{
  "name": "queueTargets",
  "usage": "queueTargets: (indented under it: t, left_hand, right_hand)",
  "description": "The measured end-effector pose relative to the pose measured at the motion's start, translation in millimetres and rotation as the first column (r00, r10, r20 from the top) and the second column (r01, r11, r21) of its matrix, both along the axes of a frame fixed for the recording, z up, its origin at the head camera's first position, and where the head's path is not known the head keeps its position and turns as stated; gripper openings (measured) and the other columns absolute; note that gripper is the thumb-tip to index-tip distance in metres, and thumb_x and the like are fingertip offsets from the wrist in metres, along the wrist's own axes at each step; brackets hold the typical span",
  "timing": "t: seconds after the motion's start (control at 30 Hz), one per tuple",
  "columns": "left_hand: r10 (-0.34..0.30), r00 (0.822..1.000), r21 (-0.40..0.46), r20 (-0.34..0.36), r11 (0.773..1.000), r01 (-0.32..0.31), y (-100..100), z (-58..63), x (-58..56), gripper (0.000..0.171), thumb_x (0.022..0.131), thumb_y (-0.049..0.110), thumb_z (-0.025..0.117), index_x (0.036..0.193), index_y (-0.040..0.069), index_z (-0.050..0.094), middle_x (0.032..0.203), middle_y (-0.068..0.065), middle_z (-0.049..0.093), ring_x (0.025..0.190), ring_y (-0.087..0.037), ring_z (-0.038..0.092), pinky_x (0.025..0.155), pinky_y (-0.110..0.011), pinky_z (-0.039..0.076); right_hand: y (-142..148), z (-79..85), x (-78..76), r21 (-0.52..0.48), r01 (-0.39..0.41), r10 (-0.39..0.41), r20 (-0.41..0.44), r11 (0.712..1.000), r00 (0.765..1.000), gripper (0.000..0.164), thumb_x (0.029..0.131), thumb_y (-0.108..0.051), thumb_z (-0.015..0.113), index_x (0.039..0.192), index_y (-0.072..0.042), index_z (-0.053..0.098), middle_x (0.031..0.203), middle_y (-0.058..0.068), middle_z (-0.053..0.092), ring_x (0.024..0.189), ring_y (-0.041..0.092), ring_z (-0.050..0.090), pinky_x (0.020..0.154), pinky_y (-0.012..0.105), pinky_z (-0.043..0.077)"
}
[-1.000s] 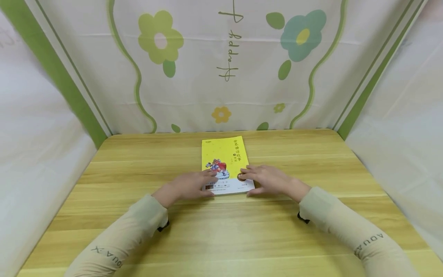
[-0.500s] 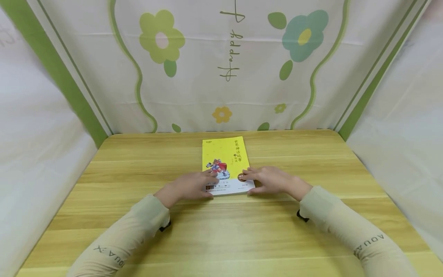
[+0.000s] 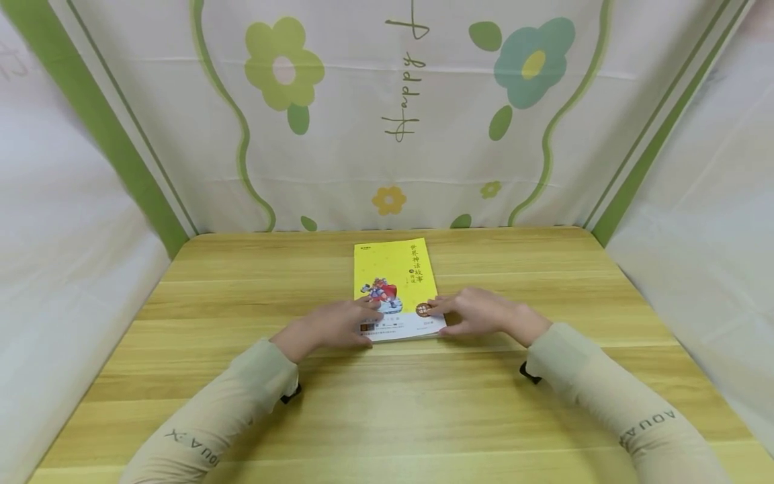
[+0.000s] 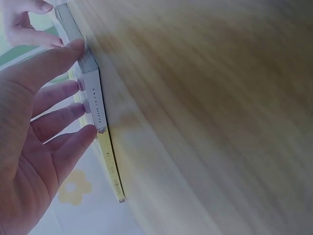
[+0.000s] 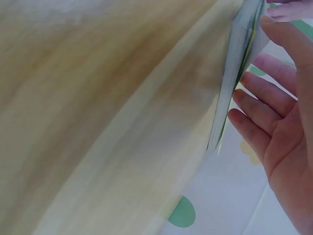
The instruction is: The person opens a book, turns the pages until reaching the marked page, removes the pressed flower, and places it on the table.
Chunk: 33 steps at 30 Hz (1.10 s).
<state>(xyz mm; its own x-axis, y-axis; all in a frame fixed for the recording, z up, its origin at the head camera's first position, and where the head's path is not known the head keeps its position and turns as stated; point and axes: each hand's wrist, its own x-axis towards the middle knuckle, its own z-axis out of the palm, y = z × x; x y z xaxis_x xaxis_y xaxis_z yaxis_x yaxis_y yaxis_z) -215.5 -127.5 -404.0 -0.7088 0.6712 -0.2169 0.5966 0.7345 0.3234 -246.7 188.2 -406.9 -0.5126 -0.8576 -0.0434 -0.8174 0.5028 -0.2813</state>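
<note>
A paperback book (image 3: 393,269) with a yellow and white cover lies flat on the wooden table, front side up. My left hand (image 3: 341,325) rests at its lower left, fingers over the cover and thumb by the bottom edge. In the left wrist view those fingertips touch the book along its spine (image 4: 96,100). On the opposite side, my right hand (image 3: 480,312) touches the lower right corner with loosely extended fingers. The right wrist view shows the page edges (image 5: 227,83) and a narrow dark gap under the cover near the thumb (image 5: 279,32).
The wooden table (image 3: 399,410) extends around the book on all sides. Behind it hangs a pale curtain (image 3: 338,154) printed with flowers and lettering. White fabric walls (image 3: 66,222) stand to the left and right.
My right hand has shifted slightly to the right, its fingers now nearer the book's right edge. The left hand and the book stay almost in place.
</note>
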Motion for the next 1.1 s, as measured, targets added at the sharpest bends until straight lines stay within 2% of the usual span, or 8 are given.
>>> queueTargets:
  t: [0.3, 0.4, 0.5, 0.57, 0.6, 0.73, 0.87, 1.1]
  left_hand:
    - [-0.001, 1.000, 0.001, 0.002, 1.000, 0.001, -1.1, 0.1, 0.1, 0.055, 0.094, 0.029, 0.077, 0.143, 0.010, 0.062, 0.158, -0.008, 0.044, 0.149, -0.030, 0.034, 0.118, -0.047, 0.032]
    - [0.000, 1.000, 0.008, 0.009, 1.000, 0.000, -1.3, 0.7, 0.4, 0.055, 0.094, 0.029, 0.077, 0.143, 0.010, 0.062, 0.158, -0.008, 0.044, 0.149, -0.030, 0.034, 0.118, -0.047, 0.032]
    - [0.000, 1.000, 0.009, 0.005, 1.000, 0.000, -1.5, 0.5, 0.4, 0.055, 0.094, 0.029, 0.078, 0.143, 0.011, 0.062, 0.158, -0.008, 0.045, 0.149, -0.030, 0.035, 0.118, -0.046, 0.032]
    - [0.001, 1.000, 0.010, 0.002, 1.000, -0.001, -1.6, 0.1, 0.2, 0.054, 0.094, 0.028, 0.078, 0.143, 0.011, 0.063, 0.158, -0.008, 0.045, 0.149, -0.030, 0.036, 0.118, -0.046, 0.033]
    - [-0.001, 1.000, 0.010, -0.002, 1.000, 0.001, -1.6, -0.2, 0.1, 0.054, 0.094, 0.028, 0.078, 0.143, 0.011, 0.063, 0.157, -0.009, 0.046, 0.148, -0.030, 0.036, 0.117, -0.046, 0.033]
    - [-0.007, 1.000, 0.026, -0.007, 1.000, 0.007, -1.1, -0.7, -0.4, 0.054, 0.093, 0.027, 0.079, 0.141, 0.009, 0.063, 0.157, -0.010, 0.046, 0.147, -0.030, 0.038, 0.117, -0.046, 0.034]
    - [-0.005, 1.000, 0.035, -0.001, 0.999, 0.005, -1.2, -0.5, -0.5, 0.055, 0.092, 0.027, 0.080, 0.141, 0.009, 0.063, 0.157, -0.010, 0.046, 0.147, -0.030, 0.039, 0.117, -0.046, 0.035]
    - [-0.002, 1.000, 0.028, 0.000, 1.000, 0.002, -1.5, -1.1, -0.3, 0.055, 0.092, 0.028, 0.080, 0.141, 0.009, 0.064, 0.157, -0.010, 0.046, 0.146, -0.030, 0.040, 0.116, -0.047, 0.036]
  right_hand:
    - [-1.7, 4.6, 0.2, 0.013, 0.022, -0.022, 0.029, 1.000, 0.999, 0.040, 0.098, -0.026, 0.069, 0.134, -0.007, 0.069, 0.141, 0.015, 0.060, 0.128, 0.035, 0.058, 0.105, 0.050, 0.047]
    - [-2.9, 5.2, 0.0, 0.012, 0.026, -0.027, 0.037, 1.000, 0.999, 0.040, 0.098, -0.026, 0.069, 0.133, -0.007, 0.069, 0.140, 0.016, 0.061, 0.094, 0.022, 0.072, 0.091, 0.039, 0.056]
    - [-4.4, 5.6, -0.4, 0.009, 0.025, -0.026, 0.048, 1.000, 0.999, 0.041, 0.096, -0.024, 0.070, 0.133, -0.006, 0.069, 0.139, 0.017, 0.061, 0.053, 0.003, 0.045, 0.062, 0.024, 0.048]
    - [-5.2, 5.0, -1.0, -0.005, 0.012, -0.012, 0.047, 1.000, 0.999, 0.039, 0.094, -0.021, 0.071, 0.131, -0.006, 0.071, 0.137, 0.017, 0.063, 0.048, 0.002, 0.024, 0.051, 0.022, 0.035]
    - [-5.5, 4.7, -1.3, -0.016, -0.006, 0.006, 0.031, 1.000, 0.999, 0.038, 0.093, -0.019, 0.071, 0.128, -0.005, 0.072, 0.134, 0.016, 0.065, 0.048, -0.001, 0.023, 0.049, 0.020, 0.032]
    - [-5.0, 2.4, -1.6, -0.088, -0.110, 0.103, -0.079, 0.990, 0.992, 0.025, 0.090, -0.010, 0.072, 0.113, -0.004, 0.079, 0.114, 0.011, 0.075, 0.054, -0.004, 0.041, 0.052, 0.016, 0.038]
    - [-3.8, 0.2, -1.8, -0.157, -0.223, 0.185, -0.224, 0.962, 0.957, 0.016, 0.088, -0.003, 0.076, 0.103, -0.004, 0.081, 0.095, 0.004, 0.078, 0.066, 0.001, 0.063, 0.060, 0.016, 0.051]
    - [-1.4, -0.1, -1.4, -0.222, -0.284, 0.196, -0.351, 0.933, 0.916, 0.017, 0.084, -0.003, 0.083, 0.100, -0.006, 0.081, 0.092, 0.000, 0.078, 0.074, 0.007, 0.073, 0.065, 0.019, 0.057]
